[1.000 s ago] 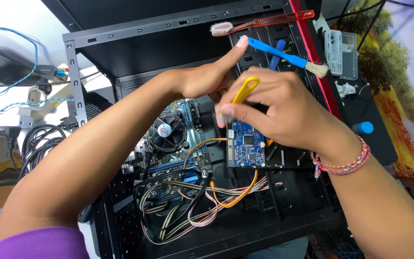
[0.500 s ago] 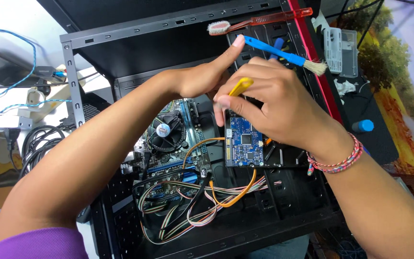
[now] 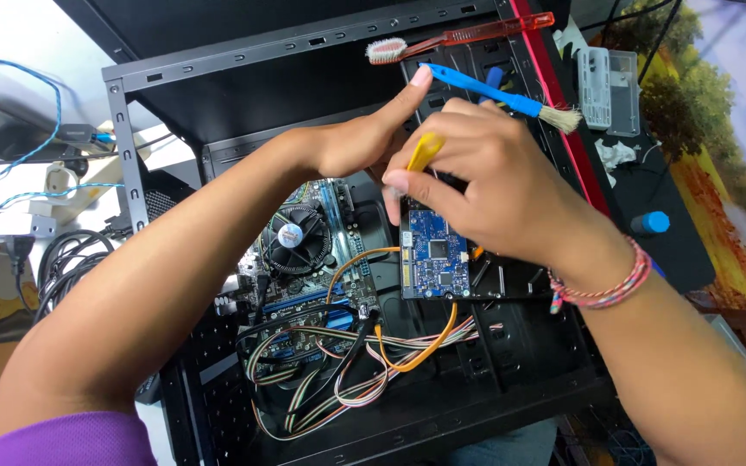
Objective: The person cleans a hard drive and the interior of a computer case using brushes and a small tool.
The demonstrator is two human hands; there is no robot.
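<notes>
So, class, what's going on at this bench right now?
A person is working inside an open black computer case. The right hand grips a yellow-handled tool above a blue circuit board, and the left hand steadies beside it. A blue brush and a red toothbrush lie on the frame above.

My hands meet over the open computer case (image 3: 218, 78): left hand (image 3: 351, 142) just left of right hand (image 3: 485, 185), which pinches a screwdriver handle (image 3: 425, 151). Circuit board (image 3: 435, 259) sits right below them, inside the case. Cooler fan (image 3: 291, 237) left of the board. Cable bundle (image 3: 347, 371) in front of both. Brush (image 3: 498, 93) and toothbrush (image 3: 459, 39) lie behind my hands. Bottle cap (image 3: 651, 223) outside, right.
</notes>
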